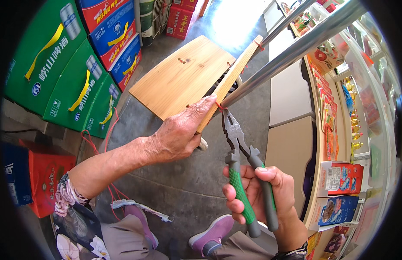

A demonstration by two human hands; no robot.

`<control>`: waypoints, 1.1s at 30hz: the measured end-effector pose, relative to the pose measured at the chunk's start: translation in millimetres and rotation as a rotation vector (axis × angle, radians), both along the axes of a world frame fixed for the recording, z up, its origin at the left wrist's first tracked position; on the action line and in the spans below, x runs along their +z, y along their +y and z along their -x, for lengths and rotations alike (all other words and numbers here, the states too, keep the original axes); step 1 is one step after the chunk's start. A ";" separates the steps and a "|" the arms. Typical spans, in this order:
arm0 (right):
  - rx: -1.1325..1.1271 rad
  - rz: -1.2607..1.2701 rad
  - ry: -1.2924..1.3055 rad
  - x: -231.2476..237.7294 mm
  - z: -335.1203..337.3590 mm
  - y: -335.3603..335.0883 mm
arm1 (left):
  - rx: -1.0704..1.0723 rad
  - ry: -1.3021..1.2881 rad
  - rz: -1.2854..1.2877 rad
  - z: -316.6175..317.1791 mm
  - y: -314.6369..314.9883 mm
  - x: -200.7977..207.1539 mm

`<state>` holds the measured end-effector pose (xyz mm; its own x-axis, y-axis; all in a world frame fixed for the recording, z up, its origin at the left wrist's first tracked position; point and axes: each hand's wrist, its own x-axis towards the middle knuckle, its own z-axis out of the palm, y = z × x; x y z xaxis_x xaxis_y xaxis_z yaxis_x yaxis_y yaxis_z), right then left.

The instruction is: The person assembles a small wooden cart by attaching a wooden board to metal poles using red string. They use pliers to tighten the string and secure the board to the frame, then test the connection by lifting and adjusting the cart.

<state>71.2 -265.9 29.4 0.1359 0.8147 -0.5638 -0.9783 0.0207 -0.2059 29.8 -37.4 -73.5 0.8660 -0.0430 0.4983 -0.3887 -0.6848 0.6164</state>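
Our pliers (234,132) pointing lengthwise to eleven-thirty from our clasping right hand (284,194), our left hand (180,132) gripping a board (236,77).

The pliers (234,129) have a hard metal head with a soft shine. Their handles (243,193) look like rubber or plastic, with a bumpy green part and a smooth grey part. The big board (179,76) is smooth wood with wavy lines, and the thin plank (236,82) is wood too. The pole (296,50) is shiny metal. The green boxes (40,52) look like glossy card. The purple shoes (214,230) look like dull cloth.
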 end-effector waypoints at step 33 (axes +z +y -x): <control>0.031 -0.306 0.061 -32.9 -2.3 -29.5 | 0.340 0.090 -0.019 24.3 -38.1 31.4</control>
